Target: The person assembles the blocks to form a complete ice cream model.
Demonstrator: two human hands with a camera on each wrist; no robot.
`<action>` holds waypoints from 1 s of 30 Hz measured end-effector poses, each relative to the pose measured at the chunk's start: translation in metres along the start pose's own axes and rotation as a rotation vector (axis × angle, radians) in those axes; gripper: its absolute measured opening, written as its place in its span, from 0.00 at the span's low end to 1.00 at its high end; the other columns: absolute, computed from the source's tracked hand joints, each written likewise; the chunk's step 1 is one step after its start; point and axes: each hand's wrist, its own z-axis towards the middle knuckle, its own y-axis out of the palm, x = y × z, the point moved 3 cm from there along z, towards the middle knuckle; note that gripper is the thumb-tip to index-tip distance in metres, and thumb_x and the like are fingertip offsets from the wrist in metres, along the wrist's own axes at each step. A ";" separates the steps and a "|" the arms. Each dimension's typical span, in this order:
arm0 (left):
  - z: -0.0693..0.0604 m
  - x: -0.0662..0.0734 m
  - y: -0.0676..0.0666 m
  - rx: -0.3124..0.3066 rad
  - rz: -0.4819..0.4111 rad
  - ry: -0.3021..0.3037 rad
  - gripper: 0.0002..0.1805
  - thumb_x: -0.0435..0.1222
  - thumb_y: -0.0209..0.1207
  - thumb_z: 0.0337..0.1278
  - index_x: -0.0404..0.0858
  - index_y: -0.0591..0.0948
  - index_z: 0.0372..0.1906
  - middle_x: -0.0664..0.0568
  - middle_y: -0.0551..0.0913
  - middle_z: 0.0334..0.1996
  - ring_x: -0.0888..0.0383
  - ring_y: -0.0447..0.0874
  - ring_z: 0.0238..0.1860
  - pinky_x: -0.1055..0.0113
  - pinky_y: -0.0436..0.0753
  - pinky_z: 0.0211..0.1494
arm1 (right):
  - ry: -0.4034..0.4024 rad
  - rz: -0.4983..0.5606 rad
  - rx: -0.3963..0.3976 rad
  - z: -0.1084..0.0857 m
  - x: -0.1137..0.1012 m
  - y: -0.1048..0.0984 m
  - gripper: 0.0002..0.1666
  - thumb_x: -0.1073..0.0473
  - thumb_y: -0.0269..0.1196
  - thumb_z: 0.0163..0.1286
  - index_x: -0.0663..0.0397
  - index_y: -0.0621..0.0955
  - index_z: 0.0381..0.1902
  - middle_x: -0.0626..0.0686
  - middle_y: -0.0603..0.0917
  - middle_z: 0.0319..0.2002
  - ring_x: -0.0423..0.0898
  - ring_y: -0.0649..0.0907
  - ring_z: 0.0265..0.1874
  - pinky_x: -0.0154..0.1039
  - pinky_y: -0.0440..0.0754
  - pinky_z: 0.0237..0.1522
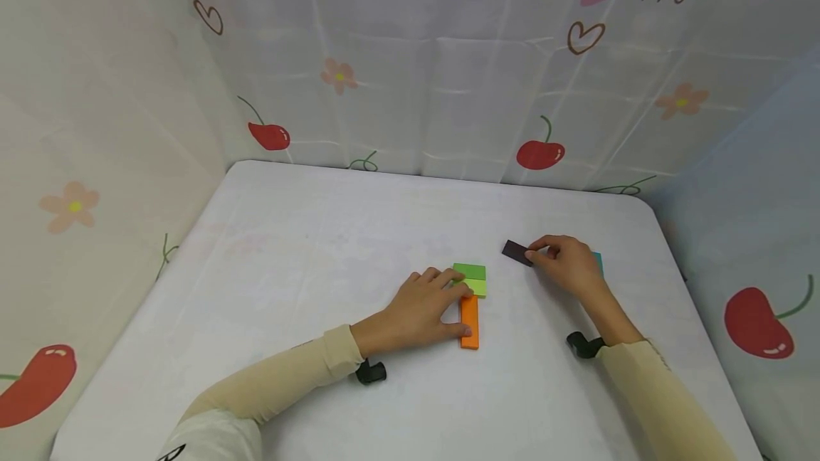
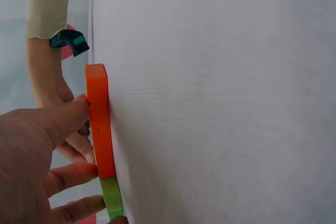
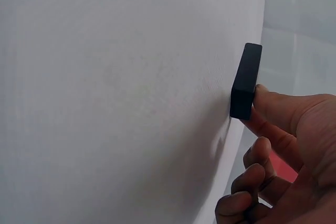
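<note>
In the head view the left hand (image 1: pixel 423 308) lies over an orange block (image 1: pixel 470 324), its thumb and a finger touching the block's left side and top end. Directly above it, a light green block (image 1: pixel 475 288) and a darker green block (image 1: pixel 470 272) sit together, with other left fingertips on their left edge. The right hand (image 1: pixel 564 262) pinches one end of a black block (image 1: pixel 516 252) between thumb and index finger. The right wrist view shows the black block (image 3: pixel 247 80) gripped at its near end, the other fingers curled beneath.
A blue block (image 1: pixel 598 263) is partly hidden behind the right hand on the white table (image 1: pixel 359 226). Wrist-worn black devices show at the left wrist (image 1: pixel 371 373) and right wrist (image 1: pixel 584 345). Printed curtains surround the table's back and sides.
</note>
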 end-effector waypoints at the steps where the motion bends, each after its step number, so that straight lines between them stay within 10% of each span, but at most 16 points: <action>1: 0.000 0.000 0.000 0.000 0.001 0.000 0.33 0.66 0.65 0.66 0.58 0.79 0.70 0.57 0.73 0.75 0.55 0.75 0.68 0.54 0.77 0.66 | 0.004 0.002 -0.002 0.001 -0.001 0.001 0.15 0.51 0.70 0.75 0.54 0.90 0.51 0.52 0.78 0.27 0.49 0.75 0.30 0.39 0.69 0.29; 30: 0.001 -0.001 0.002 -0.005 -0.003 -0.009 0.34 0.67 0.65 0.65 0.59 0.79 0.70 0.59 0.73 0.75 0.55 0.74 0.68 0.54 0.77 0.67 | 0.071 0.068 -0.067 0.014 -0.020 0.021 0.15 0.49 0.69 0.77 0.48 0.90 0.55 0.56 0.80 0.35 0.52 0.76 0.40 0.41 0.70 0.37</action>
